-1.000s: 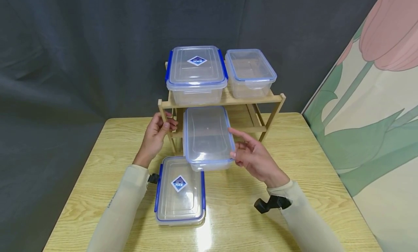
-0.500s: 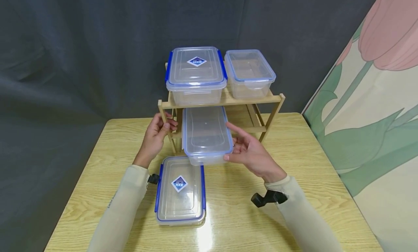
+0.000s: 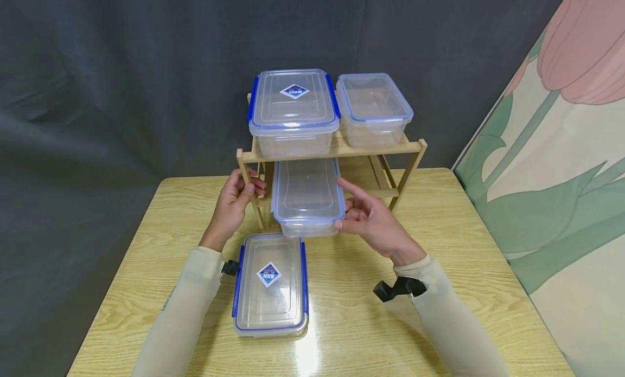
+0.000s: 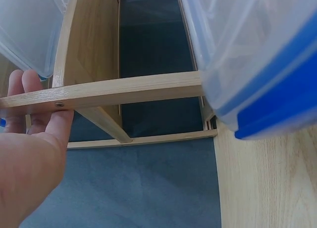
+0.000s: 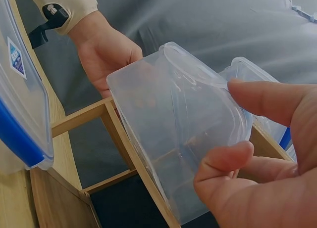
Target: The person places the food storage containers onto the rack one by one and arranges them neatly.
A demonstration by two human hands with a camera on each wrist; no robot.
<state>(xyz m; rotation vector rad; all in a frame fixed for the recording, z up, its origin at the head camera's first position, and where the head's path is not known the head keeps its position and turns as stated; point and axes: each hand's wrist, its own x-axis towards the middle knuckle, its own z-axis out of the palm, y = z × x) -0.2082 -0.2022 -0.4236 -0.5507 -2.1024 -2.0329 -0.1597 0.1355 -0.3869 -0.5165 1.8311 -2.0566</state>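
Clear box (image 3: 308, 195), right fingers (image 5: 270, 97) gripping, left fingers (image 4: 32, 80) curled

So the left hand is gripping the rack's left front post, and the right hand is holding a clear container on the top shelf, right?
Not quite: in the head view, the clear container in the right hand extends in beneath the top shelf, not on it. The left hand is gripping the rack's left front post.
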